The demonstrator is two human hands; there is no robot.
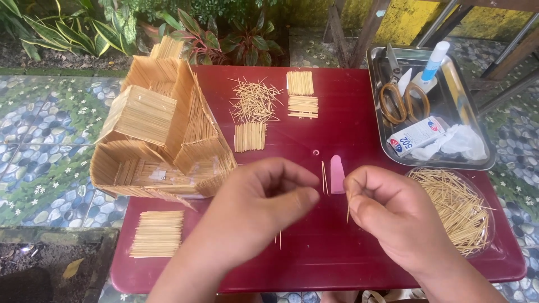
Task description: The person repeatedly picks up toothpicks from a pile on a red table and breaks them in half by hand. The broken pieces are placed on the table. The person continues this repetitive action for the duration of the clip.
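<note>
Although both fists curl inward and hide their fingertips, a toothpick (347, 214) projects below the right hand (393, 216), long axis near-vertical, tip pointing near. The right grip is clenched on it. Whether the left hand (261, 205) holds anything cannot be told. Between them lie a pink cap (337, 174) and loose sticks. A toothpick house (163, 134) stands left on the table (337, 264); a steel tray (477, 163) sits far right.

my table (348, 252) is dark red, the toothpick house (163, 134) at upper left pale straw, the scissors (401, 98) at upper right orange-handled in a silver tray (477, 160), and the floor (39, 129) green-and-blue pebble-patterned with white flowers.
</note>
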